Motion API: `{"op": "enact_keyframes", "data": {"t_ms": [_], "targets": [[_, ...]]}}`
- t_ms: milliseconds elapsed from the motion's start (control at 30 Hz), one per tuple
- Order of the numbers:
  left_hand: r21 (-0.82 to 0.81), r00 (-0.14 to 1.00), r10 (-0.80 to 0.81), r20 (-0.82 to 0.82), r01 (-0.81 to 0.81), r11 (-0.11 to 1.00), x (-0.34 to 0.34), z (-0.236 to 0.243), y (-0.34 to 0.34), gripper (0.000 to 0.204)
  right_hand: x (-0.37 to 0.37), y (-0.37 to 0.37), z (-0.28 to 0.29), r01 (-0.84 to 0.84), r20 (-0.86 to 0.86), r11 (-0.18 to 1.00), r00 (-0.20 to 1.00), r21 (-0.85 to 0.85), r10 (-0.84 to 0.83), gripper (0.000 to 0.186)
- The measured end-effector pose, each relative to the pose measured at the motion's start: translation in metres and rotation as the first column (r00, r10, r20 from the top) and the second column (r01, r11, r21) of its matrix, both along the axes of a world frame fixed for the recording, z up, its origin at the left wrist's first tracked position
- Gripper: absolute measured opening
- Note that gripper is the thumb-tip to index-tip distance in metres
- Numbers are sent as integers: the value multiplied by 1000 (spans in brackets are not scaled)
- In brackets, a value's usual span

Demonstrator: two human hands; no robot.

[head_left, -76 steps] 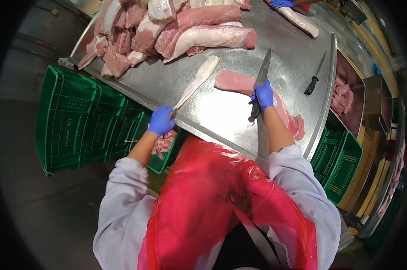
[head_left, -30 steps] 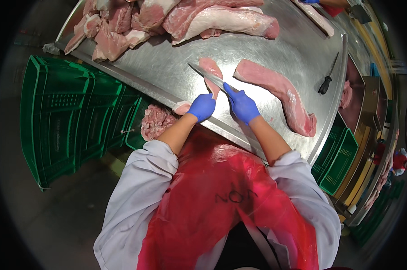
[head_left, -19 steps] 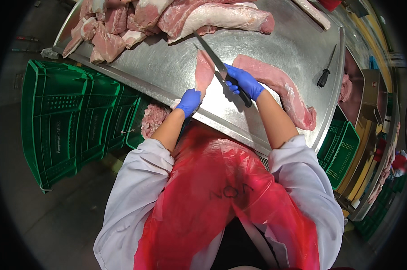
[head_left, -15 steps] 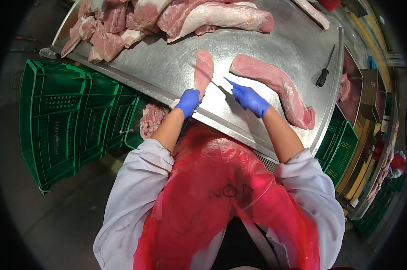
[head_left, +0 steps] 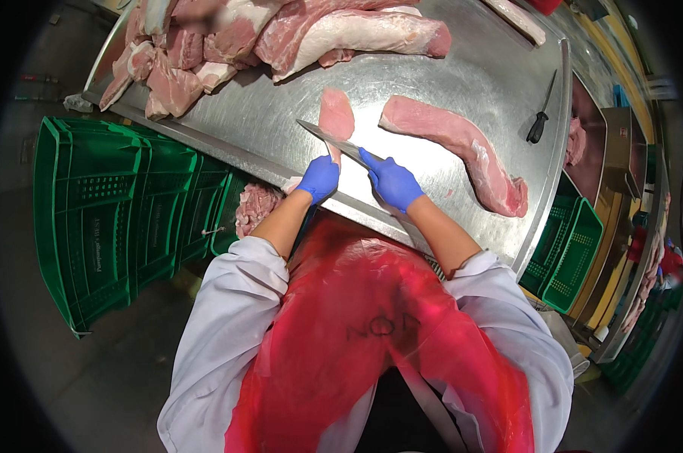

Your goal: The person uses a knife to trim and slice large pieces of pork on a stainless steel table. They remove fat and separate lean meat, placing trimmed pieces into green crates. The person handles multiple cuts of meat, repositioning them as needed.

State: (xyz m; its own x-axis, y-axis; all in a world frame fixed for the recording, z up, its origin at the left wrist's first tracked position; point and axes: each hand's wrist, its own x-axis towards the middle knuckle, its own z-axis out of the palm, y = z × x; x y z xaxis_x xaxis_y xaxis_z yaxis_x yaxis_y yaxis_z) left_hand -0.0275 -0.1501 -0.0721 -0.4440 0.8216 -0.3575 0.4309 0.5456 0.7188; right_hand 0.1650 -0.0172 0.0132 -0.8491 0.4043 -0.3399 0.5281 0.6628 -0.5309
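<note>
Head view. Work in progress, I judge: partly done. The long cut of meat [head_left: 451, 143] lies free on the worktop [head_left: 258, 124], to the right of centre, neither hand touching it; its upper face shows mostly pink with some paler patches, so I take it as largely trimmed. The small strip of meat [head_left: 337, 113] is the piece in hand, near the worktop's front edge, its wider pink end pointing away from me. I read this as separating lean from fat, cut not complete. Left to do, by my estimate: the meat pile [head_left: 356, 38] at the far side, where several pieces carry a thick pale layer. Pink trimmings [head_left: 255, 210] sit in a green crate below the front edge, suggesting some output already.

Hands. Left hand [head_left: 319, 178]: closed, fingers curled round the strip's narrow near end. Right hand [head_left: 393, 183]: closed on the knife [head_left: 330, 137], forefinger extended along it; handle hidden beneath my palm. Blade lies across the strip, tip past its left side. Depth of contact: cannot tell.
</note>
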Motion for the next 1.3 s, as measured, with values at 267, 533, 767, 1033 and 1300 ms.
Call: {"op": "enact_keyframes", "data": {"t_ms": [267,533,767,1033,1300], "targets": [[-45,997,-74,12,74,996,-5,14,7,35,-67,6,-25,-9,-65,998,998,60,13,58],[-209,984,-90,-154,57,976,-78,40,-5,33,-51,33,-11,-28,-41,999,999,27,29,57],[-249,973,45,-227,-102,963,-108,22,-8,30,19,46,3,28,54,998,998,51,-31,60],[-153,831,-466,-303,440,885,13,29,10,23,20,35,-17,159,-32,985,987,62,-157,59],[-35,883,-455,-117,454,890,51,54,9,38,-46,38,-35,156,-35,986,987,53,-154,55]]}}
